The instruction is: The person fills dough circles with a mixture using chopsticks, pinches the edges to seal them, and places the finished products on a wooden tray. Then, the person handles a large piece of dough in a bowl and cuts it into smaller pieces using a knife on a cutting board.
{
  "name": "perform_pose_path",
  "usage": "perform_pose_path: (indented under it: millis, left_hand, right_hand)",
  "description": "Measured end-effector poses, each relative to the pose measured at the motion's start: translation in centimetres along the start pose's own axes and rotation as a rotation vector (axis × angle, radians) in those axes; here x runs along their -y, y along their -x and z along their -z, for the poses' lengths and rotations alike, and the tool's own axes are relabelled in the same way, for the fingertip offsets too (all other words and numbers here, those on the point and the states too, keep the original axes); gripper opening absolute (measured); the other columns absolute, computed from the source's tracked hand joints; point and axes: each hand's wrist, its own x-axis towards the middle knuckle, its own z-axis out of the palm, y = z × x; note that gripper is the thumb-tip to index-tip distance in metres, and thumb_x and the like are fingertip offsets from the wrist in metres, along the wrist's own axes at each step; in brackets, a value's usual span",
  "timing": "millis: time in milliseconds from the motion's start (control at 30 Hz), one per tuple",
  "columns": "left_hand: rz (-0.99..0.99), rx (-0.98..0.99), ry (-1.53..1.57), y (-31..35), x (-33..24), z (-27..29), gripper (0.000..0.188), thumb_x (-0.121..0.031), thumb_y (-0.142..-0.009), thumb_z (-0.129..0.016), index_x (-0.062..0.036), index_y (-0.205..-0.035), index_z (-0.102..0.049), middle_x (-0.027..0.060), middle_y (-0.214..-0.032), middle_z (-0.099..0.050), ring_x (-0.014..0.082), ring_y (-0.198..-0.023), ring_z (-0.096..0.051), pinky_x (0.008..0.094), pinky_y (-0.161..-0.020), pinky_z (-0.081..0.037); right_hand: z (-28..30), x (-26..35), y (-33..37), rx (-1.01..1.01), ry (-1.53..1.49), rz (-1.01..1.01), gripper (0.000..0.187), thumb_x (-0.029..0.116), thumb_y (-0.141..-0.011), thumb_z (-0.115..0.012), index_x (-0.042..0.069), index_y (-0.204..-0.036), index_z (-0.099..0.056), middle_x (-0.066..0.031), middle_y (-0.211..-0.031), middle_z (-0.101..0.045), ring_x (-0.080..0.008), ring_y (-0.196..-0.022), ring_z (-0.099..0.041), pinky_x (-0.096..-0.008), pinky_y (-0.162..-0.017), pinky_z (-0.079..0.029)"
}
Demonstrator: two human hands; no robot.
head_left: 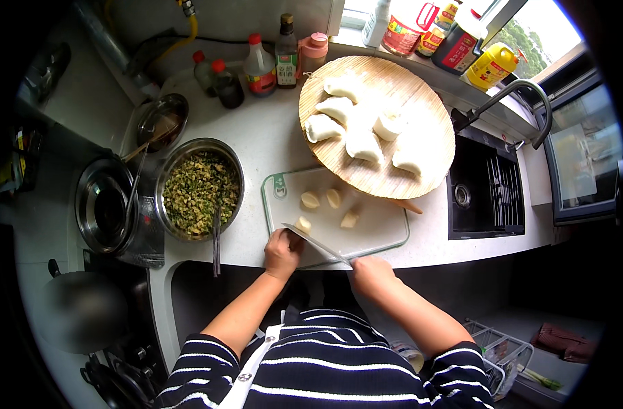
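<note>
My right hand (371, 271) grips the handle of a long knife (316, 244) whose blade lies slanted over the near edge of a white cutting board (383, 221). My left hand (283, 251) is closed at the board's near left corner, by the blade's tip, and seems to hold dough there. Several small cut dough pieces (310, 200) lie on the board. Beyond it, a round wooden tray (420, 109) carries several folded white dumplings (323, 127).
A steel bowl of chopped green filling (199, 191) with a utensil in it stands left of the board. Further left are an empty steel bowl (105, 204) and a dark pan (80, 310). Bottles (260, 66) line the back; a black sink (485, 191) with faucet lies right.
</note>
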Motion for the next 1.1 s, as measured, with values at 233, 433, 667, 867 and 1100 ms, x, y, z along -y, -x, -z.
perform_pose_path:
  millis: [233,433,667,867,1100]
  left_hand:
    - [0.117,0.107,0.139,-0.1,-1.2,0.9,0.023,-0.011,-0.070,-0.074,-0.0033,-0.087,-0.060,0.0150,-0.083,-0.063,0.0349,-0.079,-0.061,0.0414,-0.068,-0.050]
    - [-0.166,0.053,-0.064,-1.3,-1.2,0.0,0.014,-0.011,-0.080,-0.069,-0.0020,-0.089,-0.065,0.0142,-0.096,-0.065,0.0315,-0.088,-0.060,0.0397,-0.074,-0.050]
    - [-0.056,0.050,-0.014,-0.3,-1.2,1.6,0.036,-0.021,-0.075,-0.077,-0.0021,-0.100,-0.060,0.0145,-0.099,-0.062,0.0343,-0.091,-0.060,0.0402,-0.078,-0.051]
    - [-0.087,0.053,-0.042,0.0,-1.0,1.0,0.039,-0.011,-0.063,-0.080,-0.0045,-0.096,-0.059,0.0126,-0.094,-0.062,0.0336,-0.086,-0.059,0.0395,-0.076,-0.049]
    - [-0.082,0.037,-0.006,0.4,-0.7,0.9,0.028,-0.004,-0.068,-0.072,-0.0040,-0.094,-0.061,0.0116,-0.087,-0.064,0.0324,-0.083,-0.059,0.0398,-0.074,-0.049]
  right_hand:
    - [-2.3,-1.6,-1.6,-0.208,-0.141,0.026,0.015,0.016,-0.079,-0.056,0.007,-0.082,-0.067,-0.0197,-0.078,-0.066,-0.0392,-0.074,-0.064,-0.0493,-0.070,-0.052]
    - [-2.4,-3.6,1.6,-0.329,-0.234,0.000,0.015,0.018,-0.082,-0.056,0.008,-0.086,-0.067,-0.0183,-0.077,-0.065,-0.0375,-0.073,-0.064,-0.0482,-0.067,-0.051]
    - [-2.3,-2.8,4.0,-0.411,-0.201,0.076,0.023,0.017,-0.081,-0.057,0.012,-0.101,-0.067,-0.0152,-0.075,-0.066,-0.0346,-0.070,-0.064,-0.0444,-0.063,-0.053]
    - [-3.0,-2.3,4.3,-0.382,-0.113,0.093,0.024,0.017,-0.081,-0.057,0.011,-0.102,-0.067,-0.0124,-0.076,-0.066,-0.0317,-0.065,-0.065,-0.0431,-0.059,-0.053]
    - [-2.9,-2.2,4.7,-0.373,-0.088,0.086,0.024,0.017,-0.081,-0.057,0.011,-0.102,-0.067,-0.0126,-0.076,-0.067,-0.0314,-0.065,-0.065,-0.0428,-0.058,-0.053]
